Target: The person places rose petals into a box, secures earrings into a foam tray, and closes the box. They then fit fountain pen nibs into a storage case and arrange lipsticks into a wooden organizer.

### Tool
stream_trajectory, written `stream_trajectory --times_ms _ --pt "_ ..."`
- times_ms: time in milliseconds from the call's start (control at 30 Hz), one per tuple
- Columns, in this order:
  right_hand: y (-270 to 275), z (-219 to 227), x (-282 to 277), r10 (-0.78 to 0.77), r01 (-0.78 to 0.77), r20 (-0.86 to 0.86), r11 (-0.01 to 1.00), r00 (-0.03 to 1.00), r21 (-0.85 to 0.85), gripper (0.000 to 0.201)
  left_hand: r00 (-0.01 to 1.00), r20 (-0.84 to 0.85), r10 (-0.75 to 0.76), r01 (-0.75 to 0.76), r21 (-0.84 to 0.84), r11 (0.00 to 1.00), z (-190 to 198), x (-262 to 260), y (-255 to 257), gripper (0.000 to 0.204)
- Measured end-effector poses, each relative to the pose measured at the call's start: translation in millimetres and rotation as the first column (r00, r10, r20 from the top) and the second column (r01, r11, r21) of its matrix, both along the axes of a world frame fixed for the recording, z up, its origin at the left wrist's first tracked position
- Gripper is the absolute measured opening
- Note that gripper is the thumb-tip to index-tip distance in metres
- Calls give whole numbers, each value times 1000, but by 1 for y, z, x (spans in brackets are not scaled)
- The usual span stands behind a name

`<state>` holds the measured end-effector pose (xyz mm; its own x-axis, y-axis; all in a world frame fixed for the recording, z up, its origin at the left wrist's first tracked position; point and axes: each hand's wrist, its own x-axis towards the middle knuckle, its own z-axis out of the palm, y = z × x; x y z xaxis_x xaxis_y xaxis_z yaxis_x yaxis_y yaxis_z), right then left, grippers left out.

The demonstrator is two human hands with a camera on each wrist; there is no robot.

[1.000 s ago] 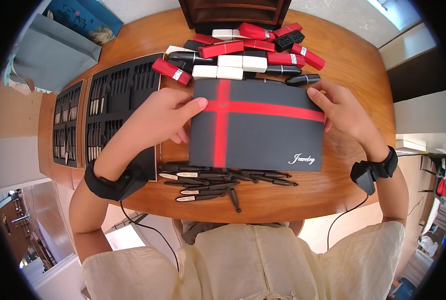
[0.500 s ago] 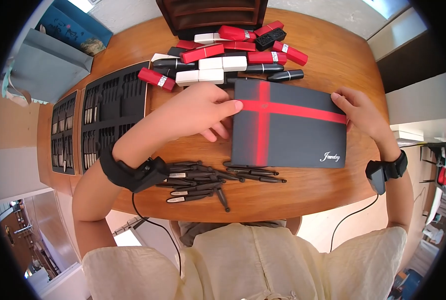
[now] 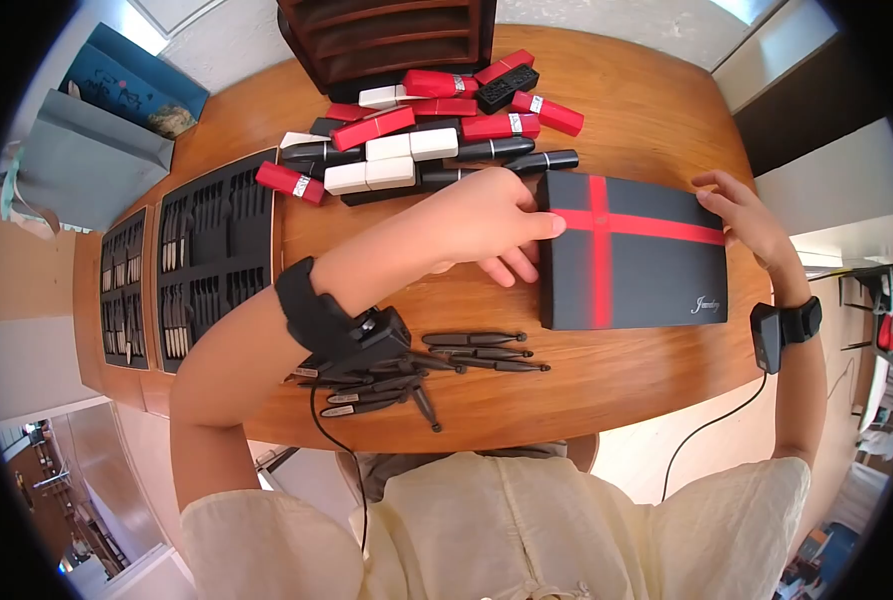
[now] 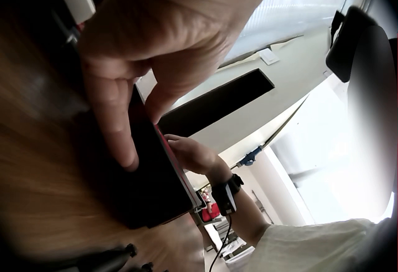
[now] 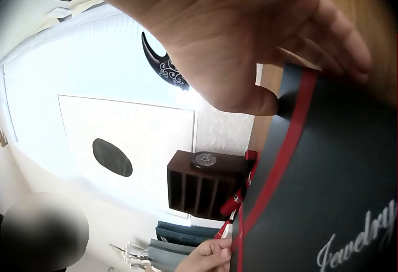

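A flat black box (image 3: 656,270) with a red ribbon print and the word "Jewelry" lies at the right of the table in the head view. The left hand (image 3: 491,222) holds its left edge, thumb on the lid and fingers at the side. At the box's upper right corner is the right hand (image 3: 751,220), its thumb touching the edge and its fingers extended beyond. In the right wrist view the right hand's thumb meets the edge of the box (image 5: 323,154). The left wrist view shows the left hand (image 4: 161,42) with fingers along the box's dark side.
Red, white and black tubes (image 3: 391,145) are piled behind the left forearm, before a brown wooden rack (image 3: 386,45). Slim black pieces (image 3: 486,352) lie near the front edge. Open black trays (image 3: 216,255) stand at left, with gift bags (image 3: 96,150) behind.
The box has moved to the right across the table, with both hands at its edges. The right hand's fingers have loosened and spread from the corner. The head view has shifted.
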<state>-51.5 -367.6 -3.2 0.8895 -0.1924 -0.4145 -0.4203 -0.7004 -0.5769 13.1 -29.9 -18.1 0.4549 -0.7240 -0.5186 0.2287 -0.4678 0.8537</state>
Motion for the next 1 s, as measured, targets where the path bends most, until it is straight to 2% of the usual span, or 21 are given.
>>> stream_trajectory --times_ms 67,200,367,500,567,767,867,1000 --pt "-7 0 2 -18 19 13 1000 1000 -15 45 1000 -13 -13 13 -9 1000 -4 1 -11 48" --pt "-19 2 13 8 -5 -97 1000 995 28 45 999 -26 -22 21 -33 999 -6 2 -27 48" --pt "-24 0 19 196 -201 -68 977 978 -76 45 999 -32 -44 45 31 999 -1 6 -37 51" --pt "-20 1 17 184 -185 -14 978 983 -99 47 998 -13 -57 58 44 997 6 14 -29 52" --pt "-23 3 21 220 -226 -79 971 972 -75 49 996 58 -68 63 80 995 12 21 -23 53" --pt "-6 21 34 265 -296 -206 946 942 -135 48 994 75 -84 78 72 994 31 43 -7 52" --pt "-3 23 41 324 -358 -218 924 920 -134 47 993 93 -75 68 74 995 38 54 1 50" --pt "8 27 47 321 -357 -222 923 921 -144 47 991 122 -62 52 84 995 45 64 14 44"
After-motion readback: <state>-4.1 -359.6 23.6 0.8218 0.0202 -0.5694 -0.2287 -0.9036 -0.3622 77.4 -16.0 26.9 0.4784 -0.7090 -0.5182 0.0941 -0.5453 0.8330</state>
